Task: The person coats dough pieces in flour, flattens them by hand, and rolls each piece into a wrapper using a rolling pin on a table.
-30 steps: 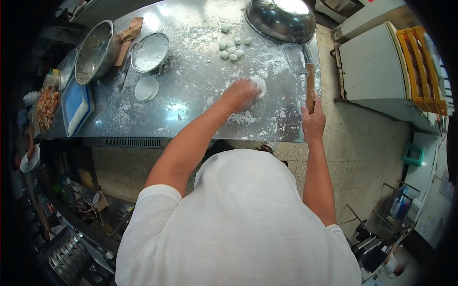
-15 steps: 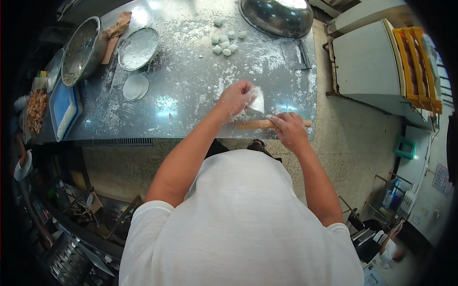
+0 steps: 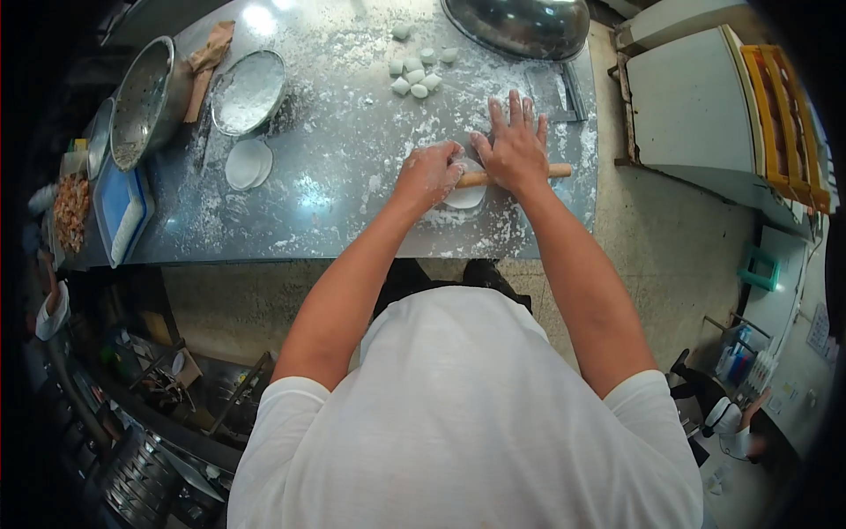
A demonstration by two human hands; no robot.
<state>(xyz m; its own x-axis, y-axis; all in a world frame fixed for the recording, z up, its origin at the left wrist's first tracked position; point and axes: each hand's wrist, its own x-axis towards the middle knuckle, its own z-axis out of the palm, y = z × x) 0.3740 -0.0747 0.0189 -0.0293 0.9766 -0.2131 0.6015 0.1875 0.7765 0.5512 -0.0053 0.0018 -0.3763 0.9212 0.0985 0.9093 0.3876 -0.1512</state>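
A round, flat dough wrapper (image 3: 464,197) lies on the floured steel table, with a wooden rolling pin (image 3: 560,170) across it. My left hand (image 3: 427,179) is closed at the wrapper's left edge, beside the pin's left end; its fingertips are partly hidden. Palm down on the pin, my right hand (image 3: 516,152) has its fingers stretched out and spread, pointing away from me. Farther up the table sit several small dough pieces (image 3: 414,78). Rolled dough rounds (image 3: 248,165) are stacked at the left.
A bowl of flour (image 3: 249,93) and a large metal bowl (image 3: 141,104) stand left, near a blue tray (image 3: 123,207). An upturned steel bowl (image 3: 520,26) occupies the far right of the table (image 3: 344,150). Other people are at the lower right and far left.
The dough wrapper went from my lifted left hand down onto the table under the pin. My right hand moved forward with the pin and its fingers spread out.
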